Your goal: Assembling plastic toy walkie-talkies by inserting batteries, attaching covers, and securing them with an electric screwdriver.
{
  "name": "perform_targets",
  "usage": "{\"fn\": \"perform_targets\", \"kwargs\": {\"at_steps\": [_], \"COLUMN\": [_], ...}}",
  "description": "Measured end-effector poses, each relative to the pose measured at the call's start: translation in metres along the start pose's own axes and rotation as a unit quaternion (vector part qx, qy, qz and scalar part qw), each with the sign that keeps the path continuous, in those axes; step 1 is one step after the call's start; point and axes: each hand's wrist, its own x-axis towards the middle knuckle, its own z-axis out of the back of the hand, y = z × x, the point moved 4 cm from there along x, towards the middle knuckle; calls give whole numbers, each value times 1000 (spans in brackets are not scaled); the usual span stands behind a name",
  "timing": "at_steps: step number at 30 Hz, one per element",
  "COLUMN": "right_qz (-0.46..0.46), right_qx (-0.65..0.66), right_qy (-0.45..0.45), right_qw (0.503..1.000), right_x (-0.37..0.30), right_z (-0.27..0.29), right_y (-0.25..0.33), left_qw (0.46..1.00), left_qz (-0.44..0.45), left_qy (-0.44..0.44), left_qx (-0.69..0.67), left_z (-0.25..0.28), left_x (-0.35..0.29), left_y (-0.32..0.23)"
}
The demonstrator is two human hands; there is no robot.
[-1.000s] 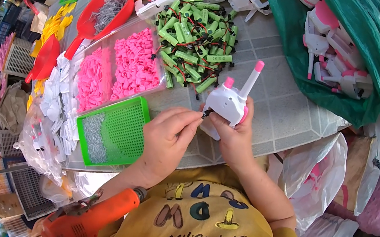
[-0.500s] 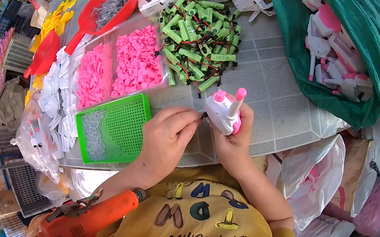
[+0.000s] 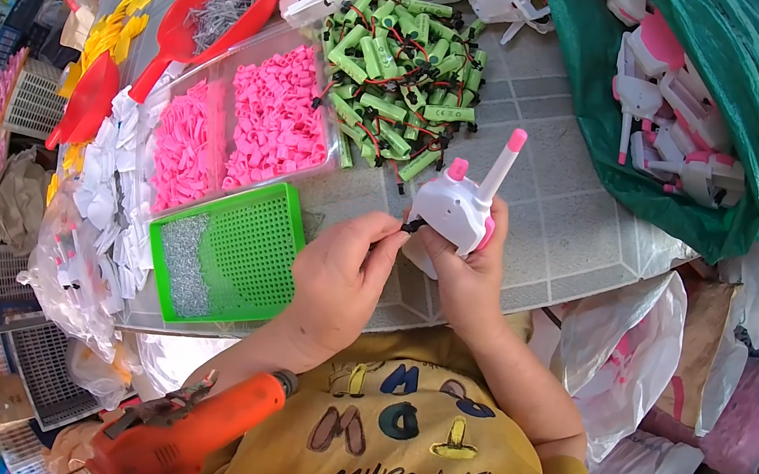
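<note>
**Two hands on a white toy handset at the table edge**

Where the grey table (image 3: 565,219) meets the person's yellow shirt, both hands work on a white toy handset (image 3: 453,211) with a pink knob and a pink-tipped aerial pointing to 1 o'clock. The right hand (image 3: 466,275) cups the handset from below, fingers curled round its body. The left hand (image 3: 340,276) sits at the handset's 8 o'clock, thumb and forefinger pressed together on a small dark piece (image 3: 412,227) at the handset's edge; whether that piece is a wire end or a plug cannot be told.

At 12 o'clock from the handset lies a heap of green battery packs (image 3: 399,68) with red and black leads. At 9 to 10 o'clock stands a clear tray of pink plastic parts (image 3: 246,127), and just below it a green perforated tray (image 3: 235,252) holding small silvery screws. A red scoop (image 3: 211,9) lies at 10 o'clock, farther off. A green bag (image 3: 754,130) of white-and-pink parts fills the 2 o'clock side. An orange power screwdriver (image 3: 183,431) rests at 7 o'clock, near the lap.
</note>
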Motion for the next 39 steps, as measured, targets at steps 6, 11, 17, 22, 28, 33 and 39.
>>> {"fn": "perform_targets", "kwargs": {"at_steps": [6,11,17,22,28,33,39], "right_qz": [-33,-29,-19,11,-7,1,-49], "right_qx": [52,43,57,-4,-6,-48,-221], "right_qy": [7,20,12,12,27,4,15], "right_qw": [998,998,998,1000,1000,999,974], "right_x": [1,0,-2,-1,-1,-1,3], "right_z": [1,-2,-4,-3,-1,8,19], "right_y": [0,6,5,5,12,11,26], "left_qw": [994,997,996,983,980,968,932], "left_qz": [-90,-64,-61,-155,112,157,248], "left_qy": [-41,-39,-61,-76,-63,11,118], "left_qx": [41,24,14,56,-151,-195,-238], "left_z": [-2,-3,-3,-6,-8,-9,-12], "left_x": [-4,-3,-7,-6,-7,-2,-4], "left_y": [-8,-5,-8,-10,12,17,24]}}
